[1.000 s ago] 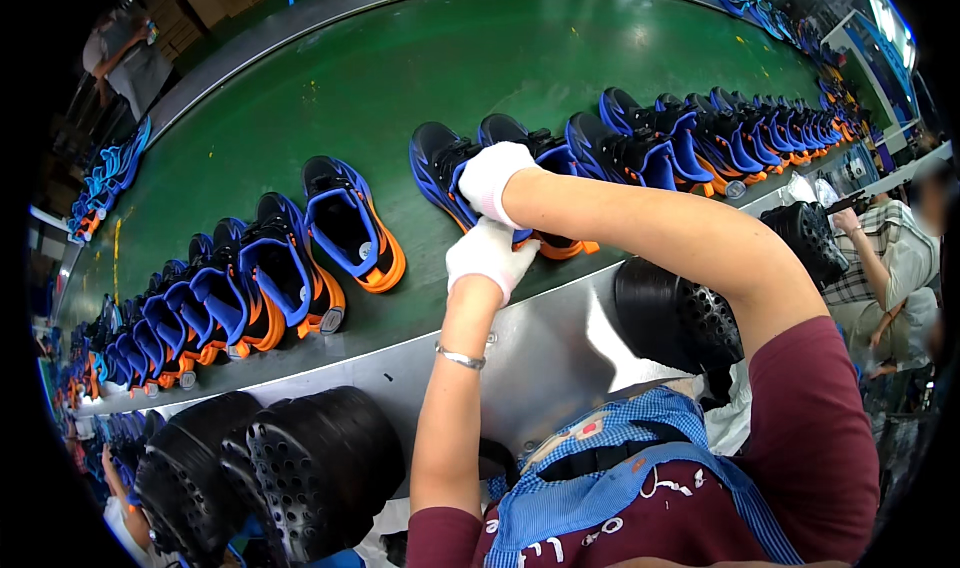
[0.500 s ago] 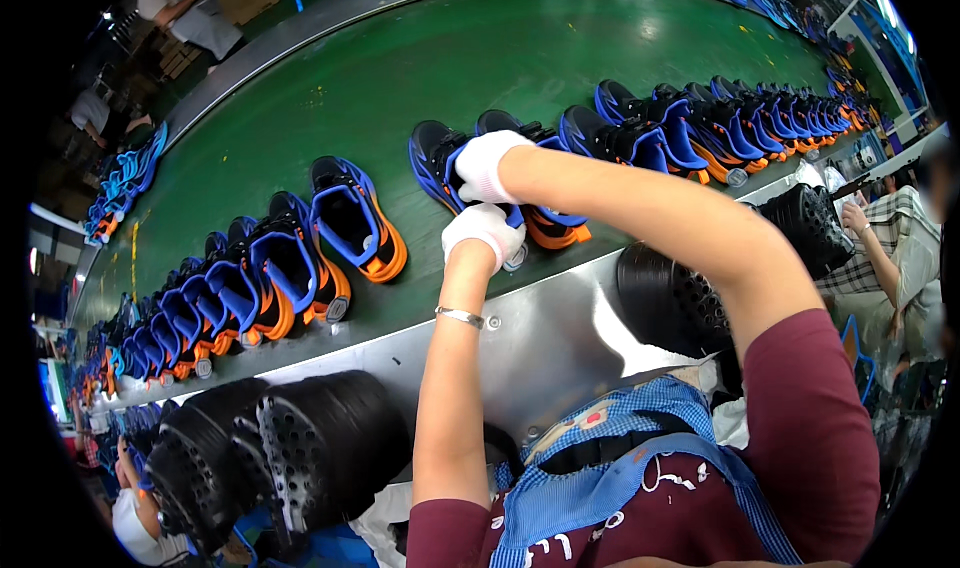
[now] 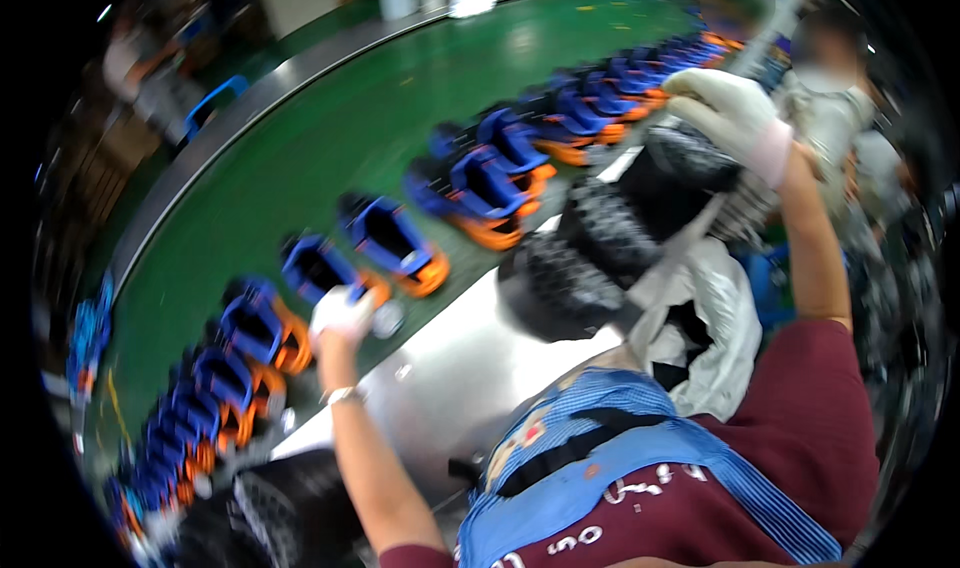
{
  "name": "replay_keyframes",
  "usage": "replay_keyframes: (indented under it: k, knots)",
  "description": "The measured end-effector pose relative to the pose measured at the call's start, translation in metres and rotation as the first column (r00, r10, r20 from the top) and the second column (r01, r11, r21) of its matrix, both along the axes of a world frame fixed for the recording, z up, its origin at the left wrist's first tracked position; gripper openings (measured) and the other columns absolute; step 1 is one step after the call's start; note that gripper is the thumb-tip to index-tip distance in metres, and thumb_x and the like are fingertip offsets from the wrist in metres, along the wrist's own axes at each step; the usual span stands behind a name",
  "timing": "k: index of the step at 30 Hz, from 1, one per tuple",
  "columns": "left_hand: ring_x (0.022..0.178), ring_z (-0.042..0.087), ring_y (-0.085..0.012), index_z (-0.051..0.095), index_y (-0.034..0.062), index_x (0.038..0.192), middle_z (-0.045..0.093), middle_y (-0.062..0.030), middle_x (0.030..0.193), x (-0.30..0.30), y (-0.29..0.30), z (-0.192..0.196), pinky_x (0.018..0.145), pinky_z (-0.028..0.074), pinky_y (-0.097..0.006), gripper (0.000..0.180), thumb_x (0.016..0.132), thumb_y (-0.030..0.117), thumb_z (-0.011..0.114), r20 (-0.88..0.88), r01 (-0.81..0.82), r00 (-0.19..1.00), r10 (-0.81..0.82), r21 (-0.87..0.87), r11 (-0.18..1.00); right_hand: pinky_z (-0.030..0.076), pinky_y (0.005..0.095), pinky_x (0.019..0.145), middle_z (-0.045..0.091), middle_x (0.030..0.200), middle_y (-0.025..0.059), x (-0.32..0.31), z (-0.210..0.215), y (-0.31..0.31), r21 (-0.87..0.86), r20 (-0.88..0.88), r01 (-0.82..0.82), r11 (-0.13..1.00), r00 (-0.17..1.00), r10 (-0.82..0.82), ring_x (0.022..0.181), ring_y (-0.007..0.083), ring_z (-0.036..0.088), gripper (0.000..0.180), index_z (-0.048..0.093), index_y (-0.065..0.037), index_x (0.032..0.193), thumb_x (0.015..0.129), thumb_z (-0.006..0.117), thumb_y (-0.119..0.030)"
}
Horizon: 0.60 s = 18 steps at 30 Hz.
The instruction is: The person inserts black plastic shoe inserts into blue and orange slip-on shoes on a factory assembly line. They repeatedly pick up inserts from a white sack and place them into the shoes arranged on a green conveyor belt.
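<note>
A blue-and-orange shoe (image 3: 325, 273) at the green table's (image 3: 330, 138) near edge is clasped by the gloved left hand (image 3: 340, 313), while a black studded sole stack (image 3: 640, 218) is touched by the right hand (image 3: 730, 113), fingers spread.

Bright overhead lighting is producing pale glare on the green conveyor belt (image 3: 330, 158). Motion blur is smearing the whole frame, especially the far background. Fisheye distortion is bending edges, and the rim is fading to black.
</note>
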<state>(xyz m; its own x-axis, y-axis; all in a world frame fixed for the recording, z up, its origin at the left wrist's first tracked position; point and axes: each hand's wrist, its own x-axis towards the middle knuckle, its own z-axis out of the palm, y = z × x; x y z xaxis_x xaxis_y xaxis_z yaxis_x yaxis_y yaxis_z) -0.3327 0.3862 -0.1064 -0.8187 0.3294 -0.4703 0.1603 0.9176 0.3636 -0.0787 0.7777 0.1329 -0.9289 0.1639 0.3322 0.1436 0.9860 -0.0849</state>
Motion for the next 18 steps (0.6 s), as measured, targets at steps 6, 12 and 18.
replay_keyframes:
  k: [6,12,18]
  knots:
    - [0.045,0.059,-0.0196,0.065,-0.0008,0.064,0.060,-0.0114,0.054,-0.008,-0.035,-0.023,0.046,0.048,-0.034,0.033,0.081,0.028,0.066,0.025,-0.240,0.970,0.240,0.216,0.946,0.051,0.0391,0.080,0.069,0.093,0.0161,0.094,-0.053,0.120,0.040,-0.065,0.468,0.883,0.883,-0.465,0.088,0.0319,0.067,0.031,0.069,-0.005,0.102,0.090,0.060,-0.032]
    - [0.081,0.066,-0.0396,0.071,0.0034,0.081,0.068,-0.0205,0.079,-0.004,-0.053,-0.027,0.075,0.052,-0.044,0.041,0.081,0.042,0.057,-0.170,-0.070,0.983,0.067,-0.011,0.998,0.049,0.0356,0.088,0.066,0.109,0.0171,0.121,-0.110,0.139,-0.226,0.083,0.506,0.832,0.861,-0.501,0.101,0.0263,0.064,0.043,0.062,-0.003,0.117,0.084,0.069,-0.030]
    - [0.109,0.061,-0.0335,0.061,0.0102,0.126,0.057,-0.0147,0.128,0.027,-0.040,0.001,0.091,0.050,-0.041,0.054,0.083,0.043,0.064,-0.477,-0.016,0.879,0.009,-0.010,1.000,0.050,0.0362,0.077,0.058,0.098,0.0147,0.128,-0.126,0.130,-0.155,-0.024,0.413,0.897,0.906,-0.422,0.086,0.0278,0.061,0.042,0.056,-0.001,0.109,0.073,0.074,-0.015]
